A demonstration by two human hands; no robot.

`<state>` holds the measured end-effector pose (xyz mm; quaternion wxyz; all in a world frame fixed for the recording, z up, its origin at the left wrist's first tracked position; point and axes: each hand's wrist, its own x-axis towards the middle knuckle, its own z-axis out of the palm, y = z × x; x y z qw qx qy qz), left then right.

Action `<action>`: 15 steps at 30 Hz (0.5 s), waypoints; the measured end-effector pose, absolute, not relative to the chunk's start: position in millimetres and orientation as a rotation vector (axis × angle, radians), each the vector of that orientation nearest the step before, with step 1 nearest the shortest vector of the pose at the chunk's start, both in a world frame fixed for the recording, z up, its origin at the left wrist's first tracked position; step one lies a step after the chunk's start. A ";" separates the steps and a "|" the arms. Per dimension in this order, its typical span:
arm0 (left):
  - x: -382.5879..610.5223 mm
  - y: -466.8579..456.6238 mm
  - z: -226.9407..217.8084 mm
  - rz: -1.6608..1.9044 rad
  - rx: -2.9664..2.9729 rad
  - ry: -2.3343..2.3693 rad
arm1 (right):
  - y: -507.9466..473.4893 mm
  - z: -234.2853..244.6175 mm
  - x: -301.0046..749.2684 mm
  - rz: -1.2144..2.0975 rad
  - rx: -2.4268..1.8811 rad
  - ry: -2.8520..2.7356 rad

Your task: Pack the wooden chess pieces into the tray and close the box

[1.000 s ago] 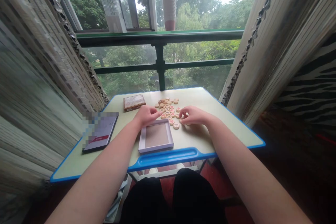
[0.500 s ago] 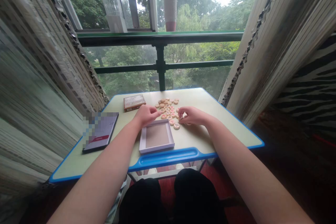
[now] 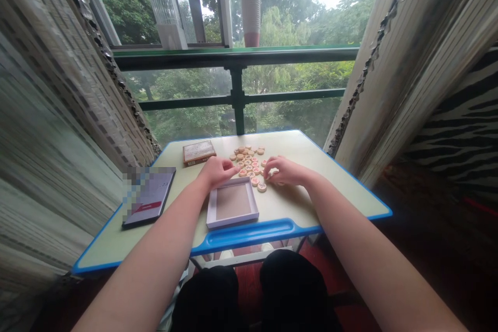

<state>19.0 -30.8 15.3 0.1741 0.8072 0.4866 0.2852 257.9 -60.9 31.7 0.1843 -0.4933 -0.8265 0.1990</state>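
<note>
Round wooden Chinese chess pieces (image 3: pixel 255 181), marked with red or dark characters, lie in a loose cluster on the pale table. At the cluster's left edge is my left hand (image 3: pixel 218 171), its thumb and fingers drawn together close to a piece; what they hold, if anything, is hidden. My right hand (image 3: pixel 286 171) rests low over the right side with fingers curled down around a piece, while a few more pieces lie partly hidden beneath it. Just below my left hand stands an open, shallow white box (image 3: pixel 252 207) with a bare brownish bottom.
A flat printed box (image 3: pixel 199 151) lies at the back left of the table. Nearer the left edge is a dark-framed tablet (image 3: pixel 155 197), partly blurred out. The table (image 3: pixel 311 202) has a blue rim with a groove in front. Curtains hang at both sides; a railing stands behind.
My right hand has shifted slightly, its fingertips curling a little differently over the pieces at the right. The left hand stays almost where it was. The view has moved very slightly.
</note>
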 end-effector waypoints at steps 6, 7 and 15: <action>18.6 -31.5 16.2 0.829 2.272 1.396 | -63.4 33.1 256.9 0.829 -1.404 -2.304; 18.5 -31.4 16.4 0.842 2.264 1.394 | -63.6 33.6 256.7 0.857 -1.399 -2.300; 17.8 -30.2 14.6 0.873 2.215 1.385 | -63.8 38.8 269.8 0.709 -1.620 -2.120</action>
